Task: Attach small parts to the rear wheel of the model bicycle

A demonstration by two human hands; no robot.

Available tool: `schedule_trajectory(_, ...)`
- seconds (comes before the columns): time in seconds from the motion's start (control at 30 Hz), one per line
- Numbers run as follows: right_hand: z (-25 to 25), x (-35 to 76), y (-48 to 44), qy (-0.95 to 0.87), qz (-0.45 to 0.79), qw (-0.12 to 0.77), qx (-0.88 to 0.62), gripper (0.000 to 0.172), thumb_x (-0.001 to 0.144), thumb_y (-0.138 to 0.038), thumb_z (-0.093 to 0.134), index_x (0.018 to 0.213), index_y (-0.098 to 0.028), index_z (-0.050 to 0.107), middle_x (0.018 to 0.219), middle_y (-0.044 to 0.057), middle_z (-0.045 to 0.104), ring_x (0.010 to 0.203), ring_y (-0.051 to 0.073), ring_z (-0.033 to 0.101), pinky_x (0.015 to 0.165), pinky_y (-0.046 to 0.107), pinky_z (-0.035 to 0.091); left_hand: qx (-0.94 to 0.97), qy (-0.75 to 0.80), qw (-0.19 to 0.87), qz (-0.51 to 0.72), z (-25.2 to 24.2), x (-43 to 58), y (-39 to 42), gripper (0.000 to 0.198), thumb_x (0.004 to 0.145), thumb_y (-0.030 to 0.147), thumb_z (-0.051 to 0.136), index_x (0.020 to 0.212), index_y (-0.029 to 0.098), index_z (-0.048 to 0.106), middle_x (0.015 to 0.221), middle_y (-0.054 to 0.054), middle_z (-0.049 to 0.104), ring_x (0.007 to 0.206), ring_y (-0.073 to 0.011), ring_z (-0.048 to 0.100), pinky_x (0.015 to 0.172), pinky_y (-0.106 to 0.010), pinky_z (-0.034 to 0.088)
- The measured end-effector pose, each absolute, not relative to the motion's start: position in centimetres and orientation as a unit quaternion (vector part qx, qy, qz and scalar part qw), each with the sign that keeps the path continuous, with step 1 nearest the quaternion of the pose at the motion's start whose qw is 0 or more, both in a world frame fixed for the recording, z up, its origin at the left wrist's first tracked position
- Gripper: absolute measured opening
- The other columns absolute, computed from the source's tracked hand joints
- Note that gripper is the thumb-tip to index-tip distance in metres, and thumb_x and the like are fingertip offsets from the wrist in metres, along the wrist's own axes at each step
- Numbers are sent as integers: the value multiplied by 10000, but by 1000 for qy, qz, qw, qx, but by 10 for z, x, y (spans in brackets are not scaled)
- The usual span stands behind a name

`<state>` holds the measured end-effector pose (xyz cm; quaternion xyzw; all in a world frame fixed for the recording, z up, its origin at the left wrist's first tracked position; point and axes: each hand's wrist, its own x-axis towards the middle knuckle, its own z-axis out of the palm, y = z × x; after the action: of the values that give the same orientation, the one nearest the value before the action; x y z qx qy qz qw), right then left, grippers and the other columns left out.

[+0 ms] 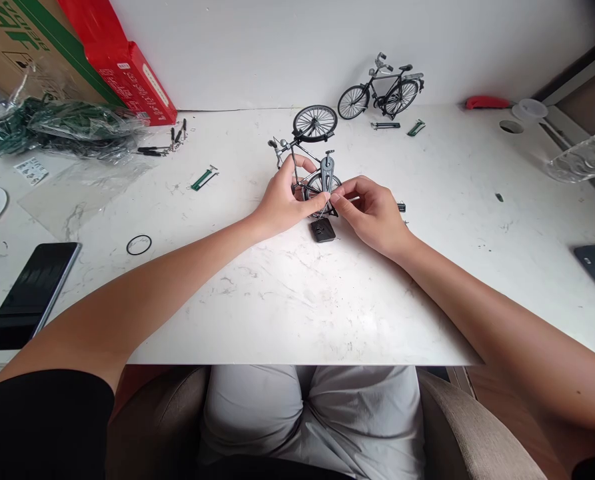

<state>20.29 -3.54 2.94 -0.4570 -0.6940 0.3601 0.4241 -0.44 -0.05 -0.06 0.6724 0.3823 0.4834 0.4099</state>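
Note:
A miniature model bicycle point(300, 163) is held tilted above the table, its front wheel point(315, 124) pointing away from me. My left hand point(288, 197) is closed around the frame, the thumb pressing near the lower end of the grey chain guard point(327, 175). From the other side, my right hand point(374, 208) pinches the bicycle at the same spot by the rear wheel; its fingertips partly hide what lies between them. Just below the hands sits a small black square block point(322, 230).
Against the wall stands a second model bicycle point(384, 90). Small green pumps point(204, 178) and screwdrivers point(177, 137) lie about. A phone point(30, 293), a black ring point(138, 245) and plastic-bagged parts point(72, 127) are at left; a red tool point(487, 103) is at right.

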Motion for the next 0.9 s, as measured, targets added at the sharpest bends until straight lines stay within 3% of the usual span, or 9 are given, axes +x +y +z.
schedule_trajectory(0.6, 30, 203, -35, -692, 370, 409, -466, 509, 898, -734, 739, 911, -232, 661, 867, 46, 686, 718, 155, 571, 613, 339, 433, 676, 384, 410, 477, 0, -5, -1, 558, 833, 262, 886, 1266, 285, 535, 882, 19, 616, 692, -89, 568, 641, -287, 491)
schedule_trajectory(0.9, 30, 204, -35, -700, 362, 400, -468, 572, 871, -820, 689, 896, -250, 651, 822, 37, 677, 648, 149, 527, 578, 343, 416, 668, 381, 423, 480, 0, -4, -1, 585, 822, 301, 891, 1284, 291, 533, 923, -3, 621, 774, -135, 624, 724, -340, 540)
